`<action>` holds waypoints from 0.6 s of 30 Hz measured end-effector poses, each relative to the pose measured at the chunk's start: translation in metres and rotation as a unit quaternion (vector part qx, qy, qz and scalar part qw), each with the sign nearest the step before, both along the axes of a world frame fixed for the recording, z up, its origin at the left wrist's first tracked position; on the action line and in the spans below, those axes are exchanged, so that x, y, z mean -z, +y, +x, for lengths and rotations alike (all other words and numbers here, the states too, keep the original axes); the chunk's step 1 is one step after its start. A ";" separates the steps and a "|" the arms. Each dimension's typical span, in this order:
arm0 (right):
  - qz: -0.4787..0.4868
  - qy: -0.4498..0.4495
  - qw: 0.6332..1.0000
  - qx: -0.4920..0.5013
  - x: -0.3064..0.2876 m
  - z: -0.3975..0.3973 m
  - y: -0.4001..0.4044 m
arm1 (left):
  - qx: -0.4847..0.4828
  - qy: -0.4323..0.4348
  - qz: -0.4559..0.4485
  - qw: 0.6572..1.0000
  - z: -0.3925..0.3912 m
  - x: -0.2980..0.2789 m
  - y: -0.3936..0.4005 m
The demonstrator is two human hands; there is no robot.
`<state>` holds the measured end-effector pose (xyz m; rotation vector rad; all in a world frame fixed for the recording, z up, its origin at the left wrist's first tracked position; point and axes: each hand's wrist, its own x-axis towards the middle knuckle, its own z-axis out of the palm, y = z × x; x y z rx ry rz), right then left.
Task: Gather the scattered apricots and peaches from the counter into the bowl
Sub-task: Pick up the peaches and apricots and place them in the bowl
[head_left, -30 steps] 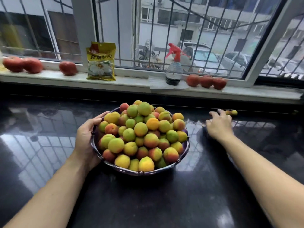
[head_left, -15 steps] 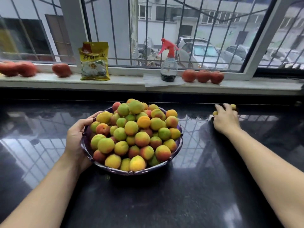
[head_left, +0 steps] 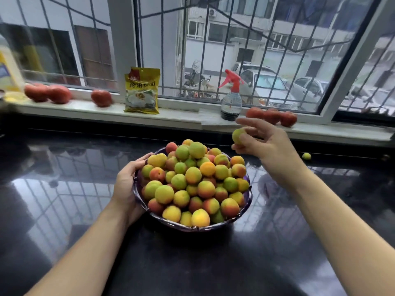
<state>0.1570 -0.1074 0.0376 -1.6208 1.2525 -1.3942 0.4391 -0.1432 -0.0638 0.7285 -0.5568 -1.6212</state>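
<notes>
While 0.5 s ago the right hand was down on the surface over 2 fruits, it's now lifted above the bowl edge, pinching an apricot. 1 fruit left on surface, far right. Left hand unchanged, gripping bowl rim.

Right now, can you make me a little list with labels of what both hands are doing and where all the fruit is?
left hand: holds the bowl's left side
right hand: pinches a greenish apricot above the bowl's far right edge
bowl: purple, heaped with apricots and peaches, on the black counter
stray fruit: one small one on the counter, far right
windowsill: tomatoes, a yellow packet, a spray bottle
</notes>
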 end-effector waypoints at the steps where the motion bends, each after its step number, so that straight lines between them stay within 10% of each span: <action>1: 0.004 0.008 1.000 -0.021 -0.006 0.010 0.006 | 0.003 0.006 -0.001 1.000 0.000 0.000 0.000; 9: 0.048 0.197 0.974 -0.102 -0.035 0.070 0.017 | 0.024 0.012 -0.019 0.999 0.000 0.000 0.000; 18: -0.034 0.598 0.799 -0.056 -0.014 0.144 0.003 | 0.031 0.026 -0.012 0.999 0.004 0.003 -0.004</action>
